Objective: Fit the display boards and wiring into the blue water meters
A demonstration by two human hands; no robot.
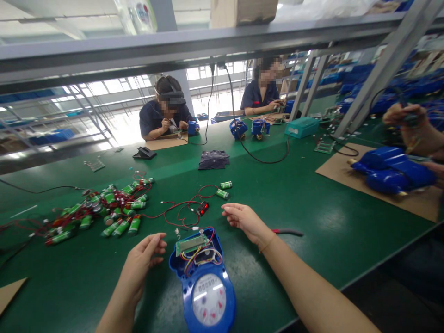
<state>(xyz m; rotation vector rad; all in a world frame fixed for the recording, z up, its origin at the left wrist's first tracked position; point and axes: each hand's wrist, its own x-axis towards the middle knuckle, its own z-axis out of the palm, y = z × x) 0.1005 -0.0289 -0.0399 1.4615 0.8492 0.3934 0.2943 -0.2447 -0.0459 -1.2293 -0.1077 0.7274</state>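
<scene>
Blue meter [205, 282] on the green table [322, 259]

The meter lies dial up, a circuit board [191, 245] and wires [194, 264] showing in its uncovered upper case. The left hand [147, 252], just left of it, is loosely open, fingers half bent; the right hand [248, 223], near its upper right, is loosely open, fingers outstretched. Beyond are a red-lit display [203, 208] and, leftward, heaped green batteries [109, 199]. Farther off lies a dark cloth [213, 159].

Green table [277, 196]: blue meter [208, 298], battery heap [121, 227], lit display [203, 209], dark cloth [214, 160], teal box [302, 127].
</scene>
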